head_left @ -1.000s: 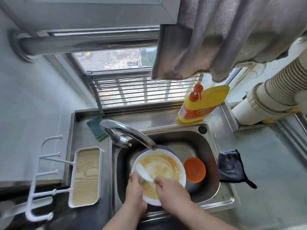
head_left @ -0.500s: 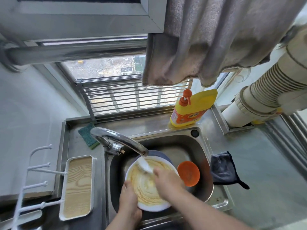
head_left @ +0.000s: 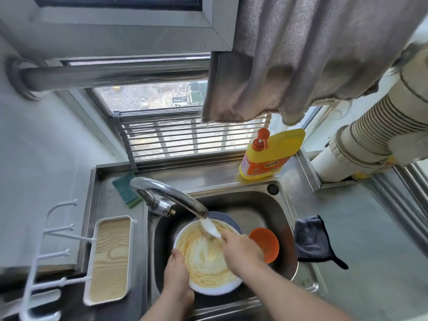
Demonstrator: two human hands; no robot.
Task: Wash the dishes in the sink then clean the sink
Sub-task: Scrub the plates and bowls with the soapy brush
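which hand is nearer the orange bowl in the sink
Right. The right hand, holding a white brush, lies just beside the orange bowl; the left hand grips the white plate's opposite rim.

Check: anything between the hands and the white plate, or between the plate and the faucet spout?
Nothing visible. The left hand already grips the white plate at its left rim, and the right hand holds a white brush on its yellow-smeared face. The faucet spout ends just above the plate's far rim, with only the brush tip below it.

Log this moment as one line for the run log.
left hand holds plate | right hand scrubs with brush | sink
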